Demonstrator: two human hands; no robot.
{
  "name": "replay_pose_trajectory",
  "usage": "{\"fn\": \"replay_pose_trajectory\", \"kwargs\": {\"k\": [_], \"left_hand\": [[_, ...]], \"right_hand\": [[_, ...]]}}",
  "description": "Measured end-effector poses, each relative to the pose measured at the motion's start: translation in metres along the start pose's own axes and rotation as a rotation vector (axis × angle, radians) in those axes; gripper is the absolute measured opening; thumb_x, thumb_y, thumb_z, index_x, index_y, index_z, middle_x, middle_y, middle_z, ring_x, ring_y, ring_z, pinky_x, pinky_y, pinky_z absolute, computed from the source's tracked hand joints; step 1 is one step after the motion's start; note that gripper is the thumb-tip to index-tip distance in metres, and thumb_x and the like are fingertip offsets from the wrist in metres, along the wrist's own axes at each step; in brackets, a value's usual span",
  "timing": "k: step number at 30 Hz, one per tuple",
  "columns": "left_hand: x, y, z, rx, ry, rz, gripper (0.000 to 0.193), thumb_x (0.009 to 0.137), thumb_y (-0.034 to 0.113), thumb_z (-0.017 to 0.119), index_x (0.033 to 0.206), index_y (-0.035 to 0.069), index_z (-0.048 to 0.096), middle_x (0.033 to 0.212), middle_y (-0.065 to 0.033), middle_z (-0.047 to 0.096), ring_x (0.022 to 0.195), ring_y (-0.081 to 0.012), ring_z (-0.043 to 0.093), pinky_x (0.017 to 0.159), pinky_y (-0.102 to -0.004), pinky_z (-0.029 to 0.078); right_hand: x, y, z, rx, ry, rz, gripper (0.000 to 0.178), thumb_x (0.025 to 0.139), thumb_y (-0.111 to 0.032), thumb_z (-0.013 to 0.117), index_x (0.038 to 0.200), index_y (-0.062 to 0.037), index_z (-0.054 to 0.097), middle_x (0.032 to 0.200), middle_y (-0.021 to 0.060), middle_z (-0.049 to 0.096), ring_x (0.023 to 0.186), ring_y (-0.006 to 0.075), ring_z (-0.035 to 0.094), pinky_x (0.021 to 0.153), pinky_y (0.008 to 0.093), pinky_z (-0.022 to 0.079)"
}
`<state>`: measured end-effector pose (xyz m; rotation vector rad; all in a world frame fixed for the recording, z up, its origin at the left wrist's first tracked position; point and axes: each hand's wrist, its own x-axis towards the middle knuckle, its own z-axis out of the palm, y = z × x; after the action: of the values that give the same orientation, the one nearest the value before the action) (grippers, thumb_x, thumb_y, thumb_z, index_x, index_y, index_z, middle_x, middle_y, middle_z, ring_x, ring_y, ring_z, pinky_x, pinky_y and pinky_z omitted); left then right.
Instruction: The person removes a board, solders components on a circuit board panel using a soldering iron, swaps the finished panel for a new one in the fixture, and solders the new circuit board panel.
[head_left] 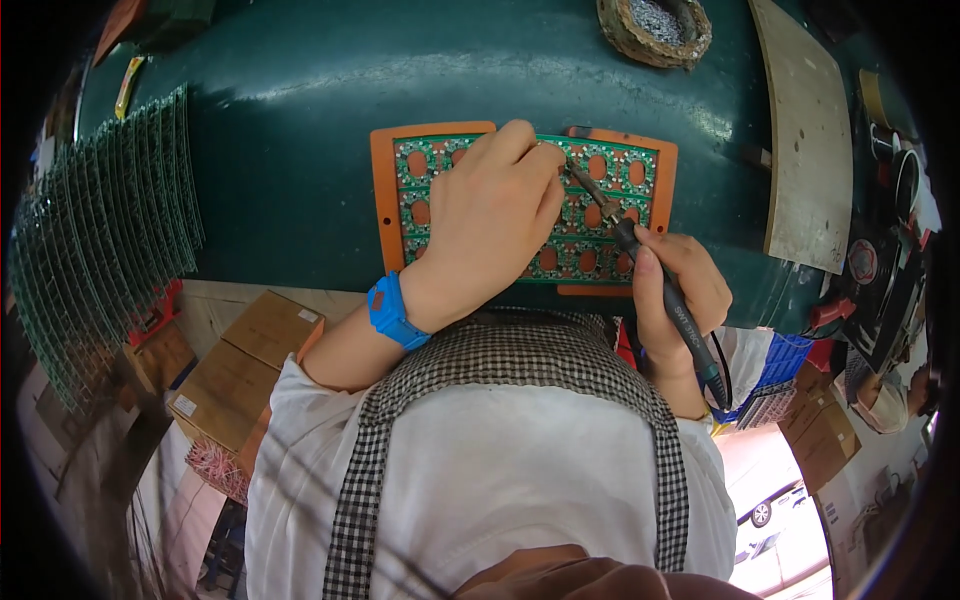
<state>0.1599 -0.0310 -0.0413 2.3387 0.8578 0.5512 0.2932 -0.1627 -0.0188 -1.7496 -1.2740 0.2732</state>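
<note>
A green circuit board panel [587,262] with rows of oval cut-outs lies in an orange frame [387,190] on the table in front of me. My right hand [685,285] grips a soldering iron [668,288], a dark pen-shaped tool with a cord at its rear end. Its metal tip points up and left to the panel's far row, close to the fingertips of my left hand. Across the panel's left and middle part reaches my left hand [497,200], fingers bent and pinched together over the far row. Whatever it pinches is hidden. A blue watch [392,310] is on that wrist.
Many green board panels [110,220] stand in a row on the left. A round bowl [655,30] with grey bits sits at the back right, and a pale flat board [812,140] lies at the right. Cardboard boxes [255,355] are below the table's left side.
</note>
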Motion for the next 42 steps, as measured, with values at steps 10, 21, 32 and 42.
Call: {"fn": "replay_pose_trajectory", "kwargs": {"k": [10, 21, 32, 42], "left_hand": [[-0.025, 0.008, -0.008, -0.178, -0.072, -0.039, 0.009, 0.075, 0.002, 0.062, 0.081, 0.004, 0.056, 0.082, -0.0076, 0.049, 0.071, -0.0238, 0.059, 0.053, -0.0352, 0.048], [-0.028, 0.015, -0.007, -0.034, -0.087, -0.054, 0.009, 0.075, 0.005, 0.062, 0.079, 0.004, 0.054, 0.083, -0.0078, 0.05, 0.069, -0.0225, 0.059, 0.05, -0.0333, 0.048], [-0.049, 0.019, -0.009, -0.043, -0.185, 0.032, 0.01, 0.075, 0.008, 0.063, 0.078, 0.005, 0.054, 0.079, -0.006, 0.049, 0.066, -0.0206, 0.058, 0.048, -0.0327, 0.047], [-0.064, 0.014, -0.019, -0.203, -0.175, -0.082, 0.012, 0.075, 0.003, 0.063, 0.081, 0.004, 0.053, 0.08, -0.0072, 0.049, 0.064, -0.0222, 0.057, 0.051, -0.0333, 0.047]], "right_hand": [[-0.025, 0.001, -0.01, 0.028, 0.047, -0.111, 0.005, 0.073, 0.0, 0.061, 0.075, 0.0045, 0.062, 0.062, 0.0122, 0.062, 0.048, 0.022, 0.059, 0.047, 0.0283, 0.048], [-0.033, -0.006, -0.008, -0.029, 0.013, -0.113, 0.007, 0.072, -0.001, 0.063, 0.076, 0.0031, 0.064, 0.061, 0.0121, 0.06, 0.049, 0.0219, 0.059, 0.046, 0.0283, 0.047], [-0.059, -0.009, -0.009, 0.017, 0.051, -0.127, 0.008, 0.072, -0.004, 0.059, 0.07, 0.0031, 0.061, 0.058, 0.0106, 0.059, 0.047, 0.0227, 0.059, 0.045, 0.0299, 0.048], [-0.073, -0.011, -0.012, 0.015, 0.09, -0.209, 0.009, 0.073, -0.005, 0.06, 0.071, 0.0029, 0.062, 0.057, 0.0102, 0.058, 0.047, 0.0232, 0.058, 0.045, 0.0294, 0.048]]}}
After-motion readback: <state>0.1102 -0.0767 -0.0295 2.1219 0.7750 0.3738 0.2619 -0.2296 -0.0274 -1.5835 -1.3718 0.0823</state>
